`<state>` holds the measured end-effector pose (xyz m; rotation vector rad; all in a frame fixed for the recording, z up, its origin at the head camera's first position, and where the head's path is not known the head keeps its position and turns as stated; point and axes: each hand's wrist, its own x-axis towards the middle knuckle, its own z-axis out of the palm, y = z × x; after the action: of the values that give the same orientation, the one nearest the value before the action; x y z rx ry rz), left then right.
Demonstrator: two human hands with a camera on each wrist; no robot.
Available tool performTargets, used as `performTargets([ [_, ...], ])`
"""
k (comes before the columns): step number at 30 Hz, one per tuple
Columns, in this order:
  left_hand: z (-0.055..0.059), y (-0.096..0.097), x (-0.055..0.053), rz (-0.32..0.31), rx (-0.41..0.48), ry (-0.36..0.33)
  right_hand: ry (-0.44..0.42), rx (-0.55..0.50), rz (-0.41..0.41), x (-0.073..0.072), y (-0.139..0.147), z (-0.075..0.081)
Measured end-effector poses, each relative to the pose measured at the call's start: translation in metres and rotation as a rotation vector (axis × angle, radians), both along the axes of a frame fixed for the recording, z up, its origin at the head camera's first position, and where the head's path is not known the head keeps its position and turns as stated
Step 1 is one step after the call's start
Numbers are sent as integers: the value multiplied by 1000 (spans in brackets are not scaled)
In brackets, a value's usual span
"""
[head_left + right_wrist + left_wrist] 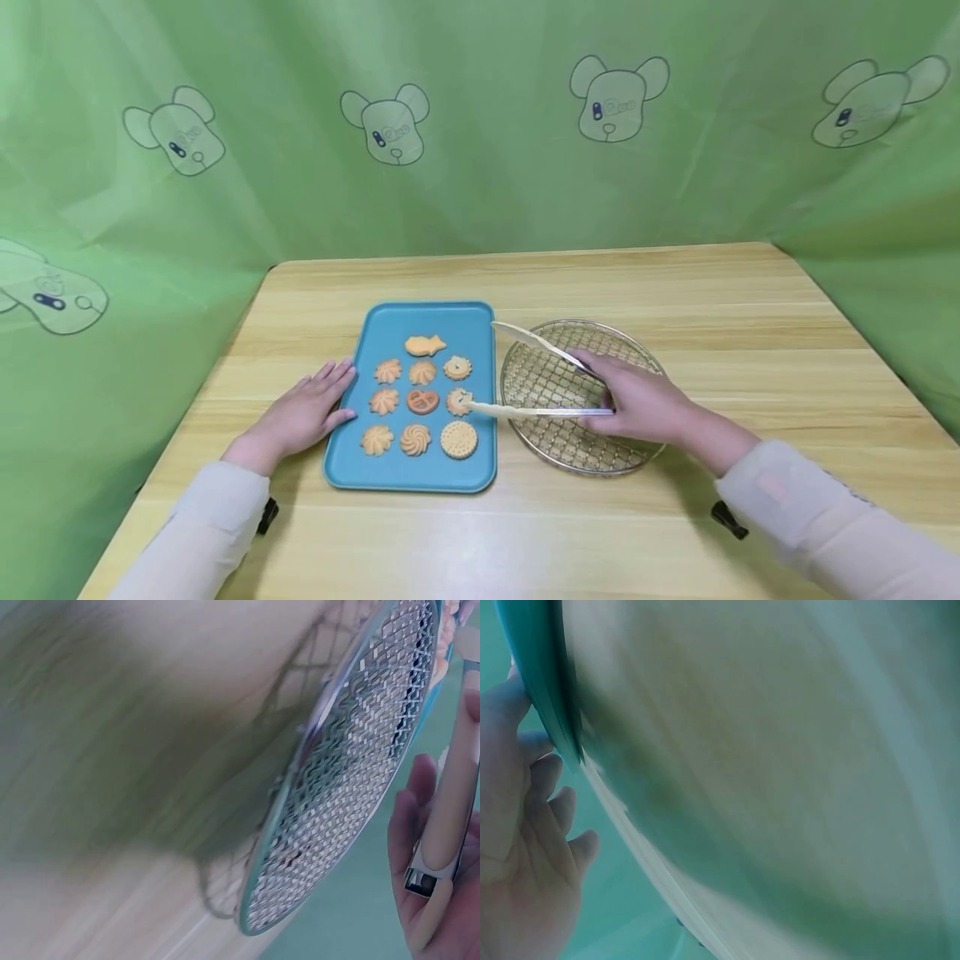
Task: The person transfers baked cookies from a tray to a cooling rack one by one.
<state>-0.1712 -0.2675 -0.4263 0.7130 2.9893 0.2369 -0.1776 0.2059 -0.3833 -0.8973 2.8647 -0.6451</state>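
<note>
In the head view, my right hand point(637, 400) holds a pair of tongs point(573, 412) with spread arms and cream-coloured ends. The lower tip lies over a flower-shaped cookie point(456, 403); contact cannot be told. The upper tip reaches the tray's right rim. The blue tray point(412, 477) carries several cookies, among them a pretzel-shaped cookie point(423, 402), a fish-shaped cookie point(425, 346) and a round dotted cookie point(459, 439). Against the tray's left rim rests my left hand point(300, 414), fingers extended. The right wrist view shows the tongs' handle point(452, 799) across the right palm.
A round wire rack point(555, 450) stands beside the tray on the right, partly under my right hand and the tongs. Both are on a wooden table point(585, 542). Green curtains point(487, 200) with bear-head drawings hang behind the table and at its sides.
</note>
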Motion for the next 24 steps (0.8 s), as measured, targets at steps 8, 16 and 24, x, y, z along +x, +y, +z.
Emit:
performTargets([
  [8,0,1,-1,6,-8,-13,50,59,12,0,-8,-2],
  [16,-1,1,-3,3,-6,-17,40,107,0,1,-16,-3],
  [24,-2,-1,-4,7,-5,-21,74,111,76,2,-20,-8],
])
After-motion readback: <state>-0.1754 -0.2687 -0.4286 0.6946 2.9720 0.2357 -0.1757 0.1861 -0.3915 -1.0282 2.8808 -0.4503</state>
